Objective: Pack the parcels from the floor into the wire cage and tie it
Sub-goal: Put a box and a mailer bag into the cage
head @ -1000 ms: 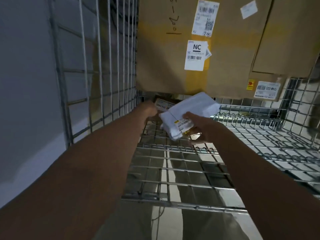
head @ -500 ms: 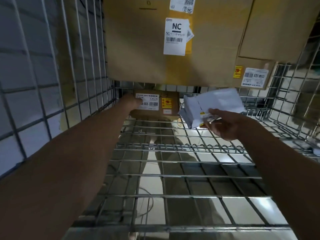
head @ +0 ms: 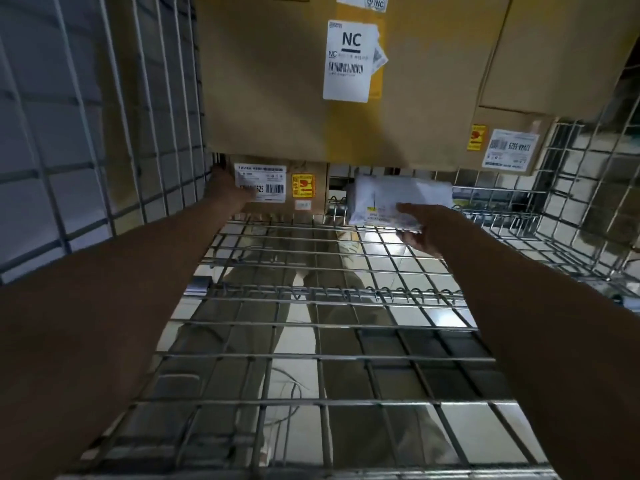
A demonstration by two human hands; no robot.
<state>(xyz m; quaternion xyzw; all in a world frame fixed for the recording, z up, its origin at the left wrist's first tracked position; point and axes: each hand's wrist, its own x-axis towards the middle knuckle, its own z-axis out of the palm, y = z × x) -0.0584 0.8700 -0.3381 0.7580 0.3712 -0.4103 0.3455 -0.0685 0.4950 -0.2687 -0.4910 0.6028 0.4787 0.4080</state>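
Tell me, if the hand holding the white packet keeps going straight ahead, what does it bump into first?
Probably the cage's back wire wall. The right hand points the white packet into the gap under the big cardboard box, beside the small brown box. Depth is unclear.

Inside the wire cage (head: 104, 140), my left hand (head: 225, 188) touched a small cardboard box (head: 277, 188) at the back left; my right hand (head: 420, 230) held a white plastic parcel (head: 398, 199) beside it, beneath a large cardboard box (head: 277, 81).

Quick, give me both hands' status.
Left hand: pressed on the small cardboard box; grip cannot be told.
Right hand: closed on the white mailer bag.
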